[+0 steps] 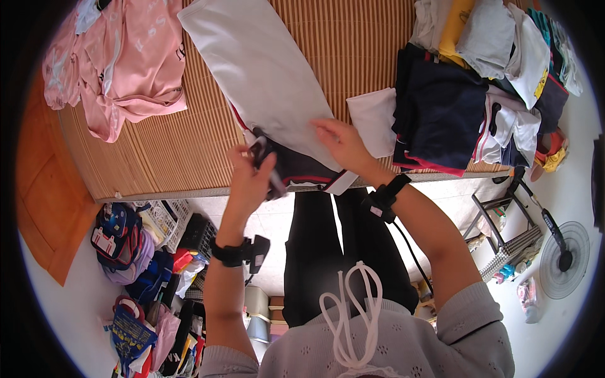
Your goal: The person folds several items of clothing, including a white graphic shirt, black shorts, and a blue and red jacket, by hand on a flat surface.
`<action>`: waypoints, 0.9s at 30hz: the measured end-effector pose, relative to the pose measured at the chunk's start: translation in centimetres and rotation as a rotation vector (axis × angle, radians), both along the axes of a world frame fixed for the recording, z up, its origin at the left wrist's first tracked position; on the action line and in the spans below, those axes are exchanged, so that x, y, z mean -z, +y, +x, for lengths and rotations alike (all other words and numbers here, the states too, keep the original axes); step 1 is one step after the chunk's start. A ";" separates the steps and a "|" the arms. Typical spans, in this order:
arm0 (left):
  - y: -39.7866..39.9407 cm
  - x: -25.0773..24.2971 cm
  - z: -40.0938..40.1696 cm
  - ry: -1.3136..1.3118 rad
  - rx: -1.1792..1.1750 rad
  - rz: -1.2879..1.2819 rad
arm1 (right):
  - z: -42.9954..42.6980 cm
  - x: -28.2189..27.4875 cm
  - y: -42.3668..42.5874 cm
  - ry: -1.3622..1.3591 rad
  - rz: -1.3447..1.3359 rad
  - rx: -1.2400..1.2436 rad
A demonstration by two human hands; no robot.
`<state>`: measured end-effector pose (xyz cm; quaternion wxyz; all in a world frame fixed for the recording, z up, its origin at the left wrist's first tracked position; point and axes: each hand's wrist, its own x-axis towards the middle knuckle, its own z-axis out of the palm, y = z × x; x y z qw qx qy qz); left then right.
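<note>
A white garment with a dark section and red piping (269, 71) lies lengthwise on the bamboo mat (208, 123), its dark end near the mat's front edge. At that end my left hand (250, 170) grips a dark part of the cloth between thumb and fingers; the bunched piece is blurred. My right hand (342, 144) rests at the right side of the white cloth, fingers loosely spread and holding nothing. Just right of it sits a small folded white cloth (373, 120). Black bands with small devices are strapped on both wrists.
Pink clothing (137, 66) lies at the upper left. Folded navy clothes (439, 108) and a grey folded garment (487, 40) are piled at the right. Below the mat's edge stand backpacks (118, 236) and a white basket (172, 222) at left, a folding stool (505, 227) and a fan (565, 260) at right.
</note>
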<state>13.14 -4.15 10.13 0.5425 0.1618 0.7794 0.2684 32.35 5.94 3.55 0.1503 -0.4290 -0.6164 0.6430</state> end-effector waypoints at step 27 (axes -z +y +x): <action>-2.4 6.5 0.6 0.542 1.072 0.580 | 0.0 0.6 -1.5 -0.664 -0.222 -0.074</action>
